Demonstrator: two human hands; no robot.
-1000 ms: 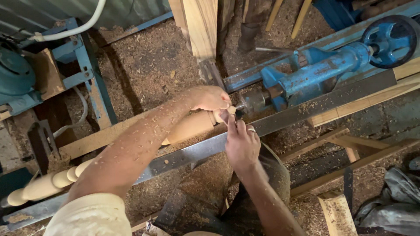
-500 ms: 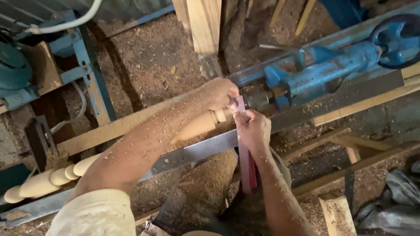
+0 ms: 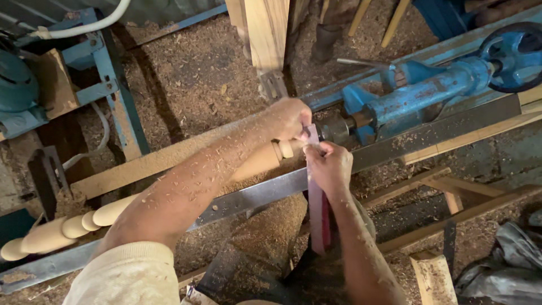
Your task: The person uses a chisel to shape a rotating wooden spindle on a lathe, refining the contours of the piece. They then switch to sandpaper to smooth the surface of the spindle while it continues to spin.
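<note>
Our left hand (image 3: 289, 117) and right hand (image 3: 329, 166) both close around a reddish strip (image 3: 317, 209), pressed against the end of the turned wooden spindle (image 3: 257, 161) on the blue lathe (image 3: 429, 93), just beside its tailstock.

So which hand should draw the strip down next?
Probably the right hand: it grips the strip on the near side, tail hanging below. The left hand pinches its top end over the spindle.

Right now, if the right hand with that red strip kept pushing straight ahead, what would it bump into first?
Probably the turned wooden spindle at its right end, where the right hand holds the red strip. The left hand lies just beyond; depth is unclear.
</note>
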